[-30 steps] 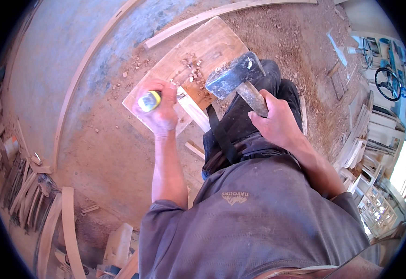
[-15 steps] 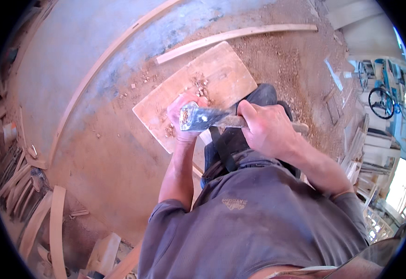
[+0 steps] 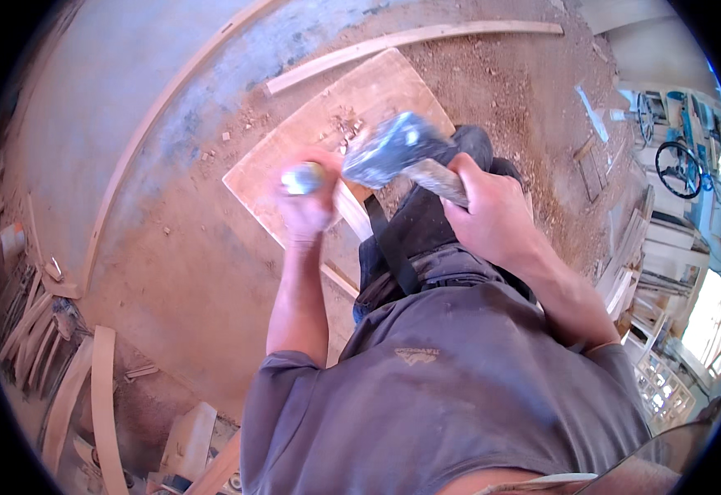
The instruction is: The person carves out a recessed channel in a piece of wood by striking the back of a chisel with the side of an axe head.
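My left hand (image 3: 309, 206) is closed around an upright chisel (image 3: 303, 177). Only the round, shiny end of its handle shows; the blade is hidden below the fist. A pale wooden strip (image 3: 352, 209) runs from beside that hand toward my lap. My right hand (image 3: 492, 210) grips the wooden handle of a hatchet (image 3: 398, 148), whose grey metal head is blurred by motion. The head hangs to the right of the chisel, apart from it. Beneath both hands lies a wide wooden board (image 3: 393, 82) with wood chips (image 3: 344, 125) on it.
A long curved timber (image 3: 142, 136) arcs across the floor at left, and another beam (image 3: 418, 37) lies beyond the board. Offcuts (image 3: 35, 330) are heaped at lower left. A machine with a black handwheel (image 3: 678, 170) stands at right. Shavings litter the floor.
The hatchet head has moved right and up, away from above my left hand, uncovering the chisel's handle end. My left hand has shifted slightly left. The whole view has tilted a little.
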### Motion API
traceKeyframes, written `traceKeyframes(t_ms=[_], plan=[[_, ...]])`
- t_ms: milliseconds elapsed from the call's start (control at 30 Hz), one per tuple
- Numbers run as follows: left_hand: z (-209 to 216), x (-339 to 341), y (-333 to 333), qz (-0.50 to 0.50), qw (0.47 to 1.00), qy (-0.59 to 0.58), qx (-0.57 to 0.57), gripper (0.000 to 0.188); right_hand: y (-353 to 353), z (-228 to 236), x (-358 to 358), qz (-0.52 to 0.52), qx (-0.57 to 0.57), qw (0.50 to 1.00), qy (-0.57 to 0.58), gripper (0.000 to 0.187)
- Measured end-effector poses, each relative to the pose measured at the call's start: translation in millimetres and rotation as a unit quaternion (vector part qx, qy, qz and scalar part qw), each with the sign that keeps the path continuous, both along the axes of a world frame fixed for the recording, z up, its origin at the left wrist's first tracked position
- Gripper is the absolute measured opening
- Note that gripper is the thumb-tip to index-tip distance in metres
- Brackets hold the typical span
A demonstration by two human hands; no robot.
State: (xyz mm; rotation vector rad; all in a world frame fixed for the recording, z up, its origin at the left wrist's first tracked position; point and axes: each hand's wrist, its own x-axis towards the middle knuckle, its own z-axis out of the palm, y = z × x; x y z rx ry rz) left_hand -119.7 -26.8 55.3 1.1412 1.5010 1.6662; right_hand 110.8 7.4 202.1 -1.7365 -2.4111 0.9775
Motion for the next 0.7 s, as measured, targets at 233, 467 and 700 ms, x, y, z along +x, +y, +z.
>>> traceKeyframes(t_ms=[233, 467, 700], plan=[[25.1, -60.4, -18.6, 0.186, 0.948, -0.254, 0.039, 0.022, -50.6, -50.2, 68.2, -0.183, -0.136, 0.973, -0.028, 0.037], [47.0, -60.0, -6.2, 0.098, 0.983, -0.154, -0.038, 0.041, -64.5, -65.1, 78.0, -0.209, -0.198, 0.958, -0.001, 0.042], [8.1, -35.7, 8.7, 0.077, 0.974, -0.208, 0.053, 0.016, -57.5, -64.9, 71.5, -0.184, -0.193, 0.964, -0.008, 0.041]])
